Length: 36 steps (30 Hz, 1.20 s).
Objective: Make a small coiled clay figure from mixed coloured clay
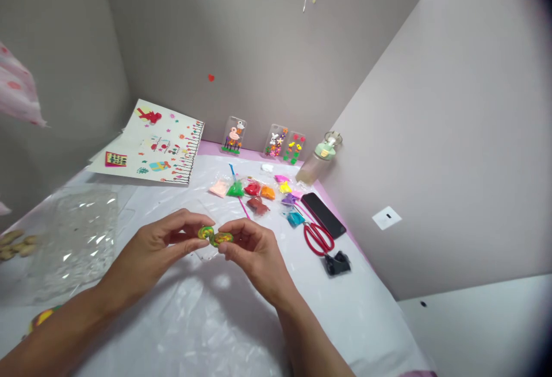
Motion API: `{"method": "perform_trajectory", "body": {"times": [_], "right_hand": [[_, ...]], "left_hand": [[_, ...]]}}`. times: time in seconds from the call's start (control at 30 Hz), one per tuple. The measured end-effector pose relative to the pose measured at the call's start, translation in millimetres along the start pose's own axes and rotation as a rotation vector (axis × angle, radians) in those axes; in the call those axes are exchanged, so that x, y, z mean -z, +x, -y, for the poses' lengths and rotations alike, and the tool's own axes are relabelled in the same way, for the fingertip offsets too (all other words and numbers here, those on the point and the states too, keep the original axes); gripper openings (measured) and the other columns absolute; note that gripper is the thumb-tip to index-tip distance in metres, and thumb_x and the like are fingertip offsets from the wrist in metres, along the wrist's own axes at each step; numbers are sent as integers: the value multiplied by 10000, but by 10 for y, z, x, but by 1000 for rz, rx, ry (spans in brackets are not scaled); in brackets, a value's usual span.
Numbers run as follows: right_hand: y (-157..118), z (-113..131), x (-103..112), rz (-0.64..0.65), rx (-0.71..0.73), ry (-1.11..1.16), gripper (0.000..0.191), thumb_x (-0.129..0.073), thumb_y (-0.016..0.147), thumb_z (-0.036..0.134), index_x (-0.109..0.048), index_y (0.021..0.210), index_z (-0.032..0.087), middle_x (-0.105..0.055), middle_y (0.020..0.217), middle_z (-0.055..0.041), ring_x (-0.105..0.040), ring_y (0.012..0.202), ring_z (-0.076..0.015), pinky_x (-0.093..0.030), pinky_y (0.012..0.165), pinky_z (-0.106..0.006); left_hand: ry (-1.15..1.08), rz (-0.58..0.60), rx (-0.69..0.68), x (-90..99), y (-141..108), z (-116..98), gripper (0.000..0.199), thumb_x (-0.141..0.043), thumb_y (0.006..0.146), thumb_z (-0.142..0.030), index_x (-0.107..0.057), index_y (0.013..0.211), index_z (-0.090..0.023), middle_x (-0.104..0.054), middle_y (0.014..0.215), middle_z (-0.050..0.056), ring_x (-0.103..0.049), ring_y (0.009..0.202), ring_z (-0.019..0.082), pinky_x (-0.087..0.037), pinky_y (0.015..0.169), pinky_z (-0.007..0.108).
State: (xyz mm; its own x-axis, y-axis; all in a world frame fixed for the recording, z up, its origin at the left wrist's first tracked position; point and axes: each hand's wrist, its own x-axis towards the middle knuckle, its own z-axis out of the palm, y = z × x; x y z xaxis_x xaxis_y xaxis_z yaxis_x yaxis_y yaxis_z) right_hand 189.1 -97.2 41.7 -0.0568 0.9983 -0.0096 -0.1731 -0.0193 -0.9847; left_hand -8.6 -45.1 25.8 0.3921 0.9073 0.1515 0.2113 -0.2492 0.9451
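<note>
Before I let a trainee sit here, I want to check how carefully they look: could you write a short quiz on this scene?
1. What do the left hand and right hand hold between them?
A) a blue stick
B) a swirled green-and-yellow piece
C) a black packet
2. True or false: the red-handled scissors lie nearer the dark phone than the drawing sheet.
3. How many decorated clear cases stand near the wall?

Key: 1 B; 2 true; 3 three.

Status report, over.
Left hand and right hand both pinching twisted green-and-yellow clay strip. Red-handled scissors lie right of it. Nothing blocking the clay.
</note>
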Motion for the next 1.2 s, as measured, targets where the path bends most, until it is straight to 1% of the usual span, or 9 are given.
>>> {"method": "perform_trajectory", "body": {"times": [0.1, 0.2, 0.27, 0.4, 0.57, 0.7, 0.83, 1.03, 1.2], "right_hand": [[0, 1, -13, -27, 14, -1, 187, -802, 727, 187, -750, 904, 217, -695, 777, 29, -582, 678, -112, -462, 658, -251], [-3, 12, -22, -32, 21, 5, 190, -824, 725, 225, -750, 900, 225, -697, 787, 26, -587, 682, -123, -472, 661, -265], [-6, 17, -22, -25, 19, 6, 204, -844, 721, 263, -751, 899, 226, -698, 798, 18, -587, 691, -132, -477, 667, -276], [-11, 11, -15, -33, 17, -33, 187, -839, 735, 286, -748, 883, 218, -699, 803, 5, -577, 703, -137, -464, 660, -277], [-27, 4, -27, -21, 23, -81, 132, -799, 759, 252, -733, 865, 210, -718, 838, -6, -611, 747, -148, -464, 696, -286], [-46, -7, -47, 8, 23, -145, 116, -778, 785, 258, -724, 873, 206, -724, 866, -10, -637, 788, -163, -476, 752, -307], [-43, -40, -62, 17, 25, -155, 98, -768, 787, 248, -707, 850, 205, -711, 846, -3, -627, 769, -159, -474, 743, -304], [-32, -82, -81, -20, 33, -104, 172, -788, 772, 250, -687, 907, 215, -692, 841, 3, -607, 752, -151, -466, 709, -291], [-41, -88, -105, -63, 52, -163, 159, -771, 779, 259, -660, 885, 220, -674, 821, 10, -591, 736, -151, -460, 712, -297]], "left_hand": [[-47, 11, 68, 15, 1, -6, 333, -800, 768, -559, -775, 1050, -383, -767, 1041, -7, -709, 919, 237, -572, 788, 271], [-40, -21, 94, 19, -8, -11, 330, -765, 788, -596, -774, 1042, -384, -776, 1066, -1, -709, 966, 259, -571, 800, 284], [-40, -31, 89, 16, -9, -19, 298, -748, 805, -598, -776, 1004, -377, -781, 1037, -4, -710, 972, 260, -572, 813, 285], [-114, 0, 44, -2, 9, -54, 211, -768, 812, -545, -774, 935, -374, -775, 989, -24, -717, 948, 231, -574, 842, 260], [-141, 20, 86, -20, 23, -79, 203, -778, 801, -539, -769, 886, -355, -754, 897, -19, -714, 892, 228, -571, 819, 274], [-158, 11, 105, -32, 10, -54, 210, -770, 813, -535, -759, 900, -344, -739, 913, -9, -699, 910, 234, -558, 824, 297], [-178, 9, 102, -69, -5, -40, 225, -764, 825, -540, -739, 907, -331, -717, 913, -10, -681, 910, 227, -538, 830, 302], [-241, -18, 117, -157, -18, -20, 239, -777, 824, -539, -720, 894, -318, -708, 909, -25, -659, 909, 207, -497, 834, 289], [-342, -79, 204, -230, -49, 66, 271, -803, 820, -503, -702, 988, -316, -691, 998, -35, -642, 987, 199, -467, 864, 285]]}}
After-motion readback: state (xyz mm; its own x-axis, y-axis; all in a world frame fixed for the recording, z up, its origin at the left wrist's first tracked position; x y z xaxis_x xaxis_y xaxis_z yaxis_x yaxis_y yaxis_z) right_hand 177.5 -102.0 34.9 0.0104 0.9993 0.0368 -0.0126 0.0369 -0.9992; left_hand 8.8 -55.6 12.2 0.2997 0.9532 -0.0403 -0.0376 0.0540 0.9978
